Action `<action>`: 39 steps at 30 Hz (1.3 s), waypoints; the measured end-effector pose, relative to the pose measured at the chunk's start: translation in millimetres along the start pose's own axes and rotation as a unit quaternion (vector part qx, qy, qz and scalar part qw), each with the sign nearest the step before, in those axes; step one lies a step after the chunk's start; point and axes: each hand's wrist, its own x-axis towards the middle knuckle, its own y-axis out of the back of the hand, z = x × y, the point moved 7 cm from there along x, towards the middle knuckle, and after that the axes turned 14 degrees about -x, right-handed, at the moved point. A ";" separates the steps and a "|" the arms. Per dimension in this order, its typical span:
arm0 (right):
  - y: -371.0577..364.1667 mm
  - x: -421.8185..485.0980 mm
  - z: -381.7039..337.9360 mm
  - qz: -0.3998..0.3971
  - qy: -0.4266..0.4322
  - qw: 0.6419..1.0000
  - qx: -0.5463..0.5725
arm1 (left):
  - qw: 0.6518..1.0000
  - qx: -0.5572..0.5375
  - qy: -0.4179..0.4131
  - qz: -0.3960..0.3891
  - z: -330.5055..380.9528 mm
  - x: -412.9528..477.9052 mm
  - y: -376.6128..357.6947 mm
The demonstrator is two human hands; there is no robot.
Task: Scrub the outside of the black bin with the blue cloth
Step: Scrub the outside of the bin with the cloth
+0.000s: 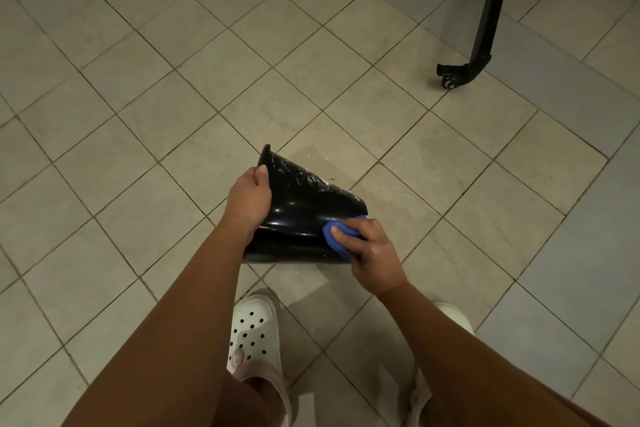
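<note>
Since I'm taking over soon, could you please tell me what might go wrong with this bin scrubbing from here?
The black bin lies tilted, steadied only by the left hand at its rim; hard strokes from the right hand with the blue cloth could roll it. The tiled floor looks wet nearby, a possible slip.

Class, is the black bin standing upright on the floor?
No: the black bin is tipped sideways, left hand gripping its rim.
</note>
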 end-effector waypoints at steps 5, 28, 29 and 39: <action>3.7 8.3 2.8 0.035 -0.083 0.996 0.001 | 1.000 -0.007 0.005 0.005 2.1 -0.9 -1.2; -10.2 -0.7 -36.0 -0.024 0.162 0.985 -0.053 | 1.000 0.002 0.012 0.006 -3.9 1.2 4.3; -12.2 -4.6 -36.5 -0.046 0.172 0.982 -0.068 | 1.000 -0.001 0.011 0.006 -3.7 0.9 4.2; -19.1 -21.3 -0.8 -0.132 0.091 0.977 -0.144 | 1.000 -0.003 -0.007 -0.011 1.8 -0.5 -2.5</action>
